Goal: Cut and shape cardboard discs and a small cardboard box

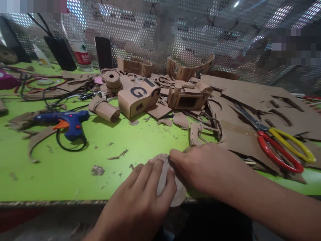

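A rounded flat piece of cardboard (178,192) lies at the table's front edge. My left hand (144,189) holds it down, fingers stretched over its surface and thumb on its right part. On the upper right edge of the piece, my right hand (200,164) is closed, fingers curled in. Whatever it grips is hidden; only a small dark spot shows by its fingertips. A notched cardboard strip (194,134) stands just beyond the right hand.
A blue glue gun (72,122) lies at left beside a cardboard tube (105,109). Red-and-yellow-handled scissors (265,129) rest on a cardboard sheet (240,100) at right. Behind are a box marked G (127,100), a cardboard camera-like model (188,97), a bottle (81,55) and a phone (103,53).
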`<state>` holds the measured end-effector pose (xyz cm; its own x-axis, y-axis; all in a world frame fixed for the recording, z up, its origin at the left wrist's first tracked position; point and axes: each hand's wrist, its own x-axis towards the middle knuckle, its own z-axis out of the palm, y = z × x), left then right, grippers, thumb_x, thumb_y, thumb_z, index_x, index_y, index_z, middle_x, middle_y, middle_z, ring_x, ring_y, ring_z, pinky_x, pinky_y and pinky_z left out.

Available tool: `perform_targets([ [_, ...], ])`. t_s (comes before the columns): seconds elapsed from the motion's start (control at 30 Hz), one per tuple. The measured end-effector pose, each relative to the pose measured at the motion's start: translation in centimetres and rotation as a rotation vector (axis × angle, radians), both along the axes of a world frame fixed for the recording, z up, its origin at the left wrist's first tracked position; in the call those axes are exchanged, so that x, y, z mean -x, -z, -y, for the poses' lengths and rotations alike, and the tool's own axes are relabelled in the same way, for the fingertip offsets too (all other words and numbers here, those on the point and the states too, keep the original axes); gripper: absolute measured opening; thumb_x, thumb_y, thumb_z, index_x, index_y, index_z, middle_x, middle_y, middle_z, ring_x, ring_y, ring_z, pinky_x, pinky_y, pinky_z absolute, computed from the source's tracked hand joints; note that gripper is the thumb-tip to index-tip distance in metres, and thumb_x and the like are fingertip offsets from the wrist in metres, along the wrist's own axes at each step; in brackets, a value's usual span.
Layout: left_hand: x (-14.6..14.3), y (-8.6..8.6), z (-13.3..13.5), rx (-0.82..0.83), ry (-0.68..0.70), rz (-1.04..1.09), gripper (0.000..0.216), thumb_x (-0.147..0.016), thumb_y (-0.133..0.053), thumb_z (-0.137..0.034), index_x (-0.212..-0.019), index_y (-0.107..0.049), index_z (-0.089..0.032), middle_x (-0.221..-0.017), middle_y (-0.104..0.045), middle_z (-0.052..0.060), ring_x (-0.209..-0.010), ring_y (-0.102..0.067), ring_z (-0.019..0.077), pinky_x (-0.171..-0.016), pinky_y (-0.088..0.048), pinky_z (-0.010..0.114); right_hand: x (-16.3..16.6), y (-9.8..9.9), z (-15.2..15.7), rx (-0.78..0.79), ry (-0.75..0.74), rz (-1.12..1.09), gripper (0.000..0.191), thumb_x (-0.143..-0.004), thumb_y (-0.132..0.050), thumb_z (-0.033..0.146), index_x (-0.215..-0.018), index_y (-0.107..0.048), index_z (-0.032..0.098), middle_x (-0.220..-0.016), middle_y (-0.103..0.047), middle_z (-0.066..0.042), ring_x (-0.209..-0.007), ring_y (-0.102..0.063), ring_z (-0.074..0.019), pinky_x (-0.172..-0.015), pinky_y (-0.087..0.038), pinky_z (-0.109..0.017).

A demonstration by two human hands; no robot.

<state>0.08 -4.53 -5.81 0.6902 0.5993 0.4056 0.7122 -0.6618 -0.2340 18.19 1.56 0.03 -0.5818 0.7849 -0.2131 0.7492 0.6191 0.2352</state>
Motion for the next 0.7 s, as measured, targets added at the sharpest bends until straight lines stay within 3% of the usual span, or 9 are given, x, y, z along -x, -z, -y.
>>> perform_targets([
  [0.17, -0.2, 0.2, -0.2, 0.065, 0.050, -0.018, 0.053, -0.078, -0.037, 0.000, -0.128, -0.052, -0.006, -0.134, -0.065, 0.020, -0.122, -0.064, 0.0307, -0.093, -0.054, 0.043, -0.7, 0.4, -0.9, 0.024, -0.084, -0.014, 0.008, -0.092, -0.057, 0.024, -0.090, -0.064, 0.023, -0.064, -0.071, -0.002, -0.050, -0.061, -0.0180, -0.046, -0.010, -0.030],
  [0.4, -0.6, -0.2, -0.6, 0.073, 0.033, -0.006, 0.051, -0.074, -0.038, 0.000, -0.122, -0.055, -0.008, -0.129, -0.068, 0.020, -0.116, -0.068, 0.0293, -0.088, -0.057, 0.040, -0.4, 0.3, 0.9, 0.023, 0.043, -0.013, 0.016, -0.086, -0.052, 0.010, -0.089, -0.062, 0.023, -0.061, -0.071, -0.004, -0.049, -0.063, -0.0207, -0.045, -0.013, -0.032],
  [0.7, -0.5, -0.2, -0.4, 0.038, 0.028, -0.016, 0.053, -0.074, -0.039, -0.001, -0.123, -0.057, -0.007, -0.130, -0.068, 0.019, -0.116, -0.068, 0.0285, -0.088, -0.057, 0.040, -0.4, 0.1, 1.5, 0.079, 0.144, -0.018, 0.022, -0.084, -0.049, 0.009, -0.091, -0.063, 0.024, -0.063, -0.071, -0.004, -0.052, -0.067, -0.0253, -0.043, -0.012, -0.032],
])
